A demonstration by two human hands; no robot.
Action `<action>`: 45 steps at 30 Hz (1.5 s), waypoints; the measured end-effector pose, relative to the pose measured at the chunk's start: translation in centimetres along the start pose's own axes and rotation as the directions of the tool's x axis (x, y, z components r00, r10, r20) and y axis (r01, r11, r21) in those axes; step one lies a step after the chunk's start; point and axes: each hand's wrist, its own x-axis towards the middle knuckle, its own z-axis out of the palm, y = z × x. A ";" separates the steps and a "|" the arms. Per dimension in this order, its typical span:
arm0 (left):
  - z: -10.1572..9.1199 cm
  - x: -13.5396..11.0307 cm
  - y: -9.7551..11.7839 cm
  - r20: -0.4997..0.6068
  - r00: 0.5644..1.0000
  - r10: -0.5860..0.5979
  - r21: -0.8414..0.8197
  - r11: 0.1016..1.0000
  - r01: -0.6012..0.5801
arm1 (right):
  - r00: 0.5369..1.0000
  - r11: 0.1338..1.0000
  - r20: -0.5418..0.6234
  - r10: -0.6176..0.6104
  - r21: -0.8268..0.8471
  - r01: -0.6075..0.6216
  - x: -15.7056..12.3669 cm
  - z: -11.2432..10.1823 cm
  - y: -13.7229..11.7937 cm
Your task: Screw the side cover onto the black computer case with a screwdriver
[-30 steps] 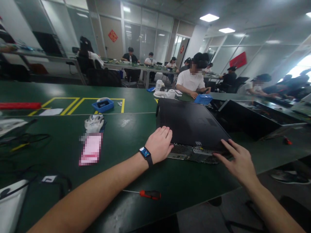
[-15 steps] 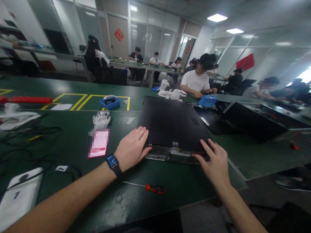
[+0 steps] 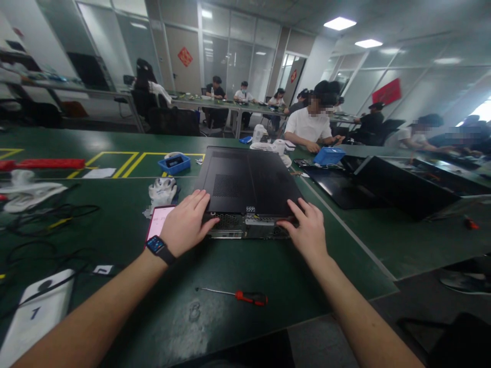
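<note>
A black computer case (image 3: 245, 179) lies flat on the green table, its metal back panel with vents and ports facing me. At its near left corner, my left hand (image 3: 187, 220) grips the edge, fingers on the top cover and thumb against the back panel. My right hand (image 3: 309, 227) grips the near right corner in the same way. A screwdriver (image 3: 245, 296) with a red and black handle lies on the table between my forearms. Partly behind my left hand is a phone (image 3: 157, 222) with a lit screen.
White gloves (image 3: 163, 190) and a blue tray (image 3: 174, 163) stand left of the case. Cables (image 3: 49, 220) and a white power bank-like object (image 3: 38, 312) lie farther left. At right is another opened black case (image 3: 406, 186). A co-worker (image 3: 310, 122) sits across the table.
The computer case has slid left and slightly away from me, with both my hands still gripping its near corners. My left hand now covers part of the phone.
</note>
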 end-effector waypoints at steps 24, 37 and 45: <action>0.4 1.8 0.0 0.029 0.999 -0.013 0.038 0.999 0.012 | 0.990 0.991 0.048 -0.132 -0.028 0.134 2.4 0.6 -1.1; 0.7 0.8 0.7 -0.057 0.998 -0.041 0.050 0.998 0.044 | 0.992 0.990 -0.002 -0.125 -0.073 0.125 1.2 0.1 -2.5; 0.9 0.6 1.0 -0.046 0.997 -0.060 0.062 0.996 0.063 | 0.993 0.989 0.003 -0.116 -0.094 0.116 0.4 -0.2 -2.9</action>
